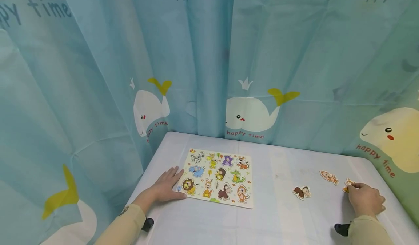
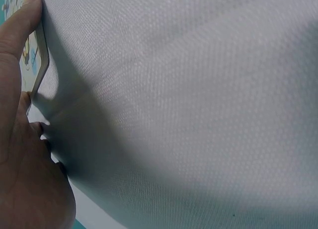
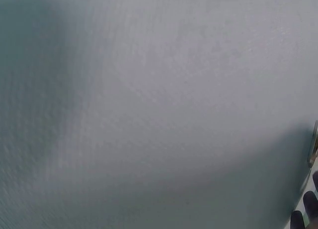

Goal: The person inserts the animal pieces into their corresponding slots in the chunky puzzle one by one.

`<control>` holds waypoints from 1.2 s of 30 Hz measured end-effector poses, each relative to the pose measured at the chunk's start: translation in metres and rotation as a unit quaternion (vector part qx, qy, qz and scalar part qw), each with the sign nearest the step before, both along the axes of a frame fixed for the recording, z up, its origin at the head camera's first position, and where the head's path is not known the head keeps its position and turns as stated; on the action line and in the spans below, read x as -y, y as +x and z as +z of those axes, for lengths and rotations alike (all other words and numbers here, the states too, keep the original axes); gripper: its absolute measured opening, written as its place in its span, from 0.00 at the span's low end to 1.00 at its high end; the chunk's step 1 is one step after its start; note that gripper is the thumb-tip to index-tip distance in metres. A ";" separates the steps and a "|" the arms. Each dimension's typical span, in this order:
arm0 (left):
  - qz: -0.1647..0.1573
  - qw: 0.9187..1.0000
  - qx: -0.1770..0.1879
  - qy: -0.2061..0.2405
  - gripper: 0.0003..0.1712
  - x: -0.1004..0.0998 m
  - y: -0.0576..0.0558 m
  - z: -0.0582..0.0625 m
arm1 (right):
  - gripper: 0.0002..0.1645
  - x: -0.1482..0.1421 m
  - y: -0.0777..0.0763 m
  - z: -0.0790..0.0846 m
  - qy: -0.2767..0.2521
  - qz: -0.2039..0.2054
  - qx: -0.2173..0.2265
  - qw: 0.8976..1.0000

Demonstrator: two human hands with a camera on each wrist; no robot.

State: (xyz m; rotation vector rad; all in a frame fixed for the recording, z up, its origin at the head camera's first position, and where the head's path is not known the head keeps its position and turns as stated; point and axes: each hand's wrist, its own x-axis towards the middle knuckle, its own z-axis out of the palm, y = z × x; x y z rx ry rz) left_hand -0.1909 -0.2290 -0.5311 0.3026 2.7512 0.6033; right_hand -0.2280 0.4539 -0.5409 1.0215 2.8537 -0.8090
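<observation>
A flat animal puzzle board (image 1: pixel 214 182) lies on the table, showing a lion, a zebra, a crocodile and several other animals. My left hand (image 1: pixel 167 187) rests at its left edge, fingers extended, the thumb on the near left corner. In the left wrist view, that thumb (image 2: pixel 25 20) touches the board's rim. At the right, my right hand (image 1: pixel 366 199) pinches a small orange puzzle piece (image 1: pixel 348 182), partly covered by the fingers; it looks like a kangaroo. Close by lie a monkey puzzle piece (image 1: pixel 328 177) and a gorilla puzzle piece (image 1: pixel 302 192).
The table (image 1: pixel 262 223) has a pale cloth. Behind it and along both sides hangs a light blue curtain (image 1: pixel 209 56) printed with whales. The table's rounded far corners meet the curtain.
</observation>
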 end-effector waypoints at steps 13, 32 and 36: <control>-0.003 1.000 -0.003 0.003 0.61 -0.001 -0.003 0.000 | 0.24 -0.002 0.004 0.006 -0.006 -0.005 -0.020 1.000; 0.000 1.000 -0.001 -0.002 0.62 0.002 -0.004 -0.006 | 0.24 0.002 -0.005 0.012 0.005 0.006 -0.053 0.999; 0.000 1.000 0.001 -0.003 0.62 0.002 -0.003 -0.003 | 0.27 0.008 -0.009 0.018 0.011 0.045 -0.083 0.995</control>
